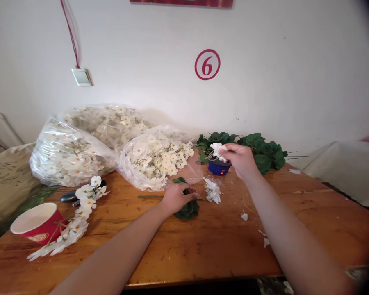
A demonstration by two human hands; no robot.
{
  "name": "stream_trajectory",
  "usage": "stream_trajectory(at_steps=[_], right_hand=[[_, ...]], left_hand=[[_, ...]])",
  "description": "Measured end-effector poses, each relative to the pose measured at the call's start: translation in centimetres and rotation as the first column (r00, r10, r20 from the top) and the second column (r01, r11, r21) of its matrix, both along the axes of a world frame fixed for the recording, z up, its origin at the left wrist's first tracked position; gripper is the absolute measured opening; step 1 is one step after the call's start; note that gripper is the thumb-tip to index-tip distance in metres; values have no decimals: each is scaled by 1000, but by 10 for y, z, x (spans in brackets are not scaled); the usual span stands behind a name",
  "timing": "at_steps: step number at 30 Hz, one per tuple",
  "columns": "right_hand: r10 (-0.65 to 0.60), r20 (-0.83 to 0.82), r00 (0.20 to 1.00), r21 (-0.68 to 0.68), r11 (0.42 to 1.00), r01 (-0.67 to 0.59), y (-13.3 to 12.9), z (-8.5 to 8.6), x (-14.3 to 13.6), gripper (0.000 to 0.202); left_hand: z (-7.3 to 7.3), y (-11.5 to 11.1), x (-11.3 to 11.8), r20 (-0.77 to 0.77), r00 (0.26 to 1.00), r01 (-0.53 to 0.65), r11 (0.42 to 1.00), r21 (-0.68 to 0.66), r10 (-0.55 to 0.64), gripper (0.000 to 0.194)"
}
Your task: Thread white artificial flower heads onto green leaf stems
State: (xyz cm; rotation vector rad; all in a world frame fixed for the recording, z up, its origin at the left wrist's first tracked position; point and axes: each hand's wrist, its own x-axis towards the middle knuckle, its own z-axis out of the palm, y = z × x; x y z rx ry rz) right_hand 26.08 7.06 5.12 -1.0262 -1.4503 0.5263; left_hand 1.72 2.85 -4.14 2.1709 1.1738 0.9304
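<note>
My right hand (241, 159) pinches a small white artificial flower (217, 150) by its thin stems. The flower is just above the dark top of a small blue pot (219, 168) with a red light on its side; whether they touch is hard to tell. Lower on the table, my left hand (178, 198) is closed on an artificial leaf stem (187, 209), whose green leaves show on both sides of the fingers. A green stalk (150, 197) sticks out to the left of that hand. Between the hands lies a white flower cluster (212, 191).
Clear plastic bags (70, 153) full of white flowers stand at the back left. Nearer are a red paper cup (38, 221), a white flower spray (80, 215) and a dark tool (69, 196). Green leaf bunches (264, 151) lie behind my right hand. Loose petals (244, 216) dot the wooden table (209, 250).
</note>
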Motion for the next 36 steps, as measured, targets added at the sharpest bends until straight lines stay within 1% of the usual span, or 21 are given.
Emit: stream_trajectory(at_steps=[2, 4, 6, 8, 10, 12, 15, 20, 22, 25, 28, 30, 33, 36], right_hand=[[-53, 26, 998, -102, 993, 55, 20, 7, 17, 28], [-135, 167, 977, -154, 975, 161, 38, 13, 29, 29], [-189, 369, 910, -159, 952, 262, 54, 17, 35, 27], [-194, 538, 820, -150, 936, 319, 66, 20, 38, 24], [-178, 635, 752, -153, 925, 348, 76, 20, 39, 23], [-167, 679, 715, -158, 918, 364, 84, 19, 38, 23], [-143, 708, 691, -171, 915, 364, 92, 13, 35, 21], [-88, 713, 696, -207, 921, 329, 97, 4, 31, 19], [-106, 709, 697, -191, 923, 334, 97, 4, 33, 21], [-170, 680, 713, -148, 921, 361, 97, 8, 40, 25], [-174, 674, 718, -151, 918, 365, 94, 11, 45, 25], [-165, 672, 722, -165, 917, 363, 92, 11, 45, 24], [-180, 642, 745, -174, 912, 370, 87, 12, 43, 23], [-211, 603, 769, -162, 912, 377, 81, 15, 39, 24]], left_hand=[[0, 0, 0, -52, 998, 48, 997, 55, -45, 21], [1, 0, 1, -98, 993, 73, 991, 114, -62, 20], [1, -1, 2, -141, 988, 87, 985, 149, -66, 20], [1, 0, 2, -176, 982, 96, 981, 170, -66, 19], [0, 0, 2, -205, 977, 105, 976, 191, -65, 18], [-1, 0, 2, -223, 973, 109, 972, 207, -61, 19], [-2, 1, 2, -239, 970, 102, 972, 213, -49, 19], [-2, -1, 3, -240, 970, 81, 973, 215, -28, 18], [-1, -2, 3, -219, 975, 69, 974, 215, -20, 18], [-1, -3, 4, -184, 983, 50, 974, 220, -9, 14], [0, -4, 5, -167, 985, 4, 964, 264, 41, 7], [2, -6, 6, -210, 976, 18, 944, 328, 54, 9], [5, -10, 7, -355, 932, 83, 903, 421, 79, 19], [9, -15, 7, -452, 883, 100, 887, 451, 130, 17]])
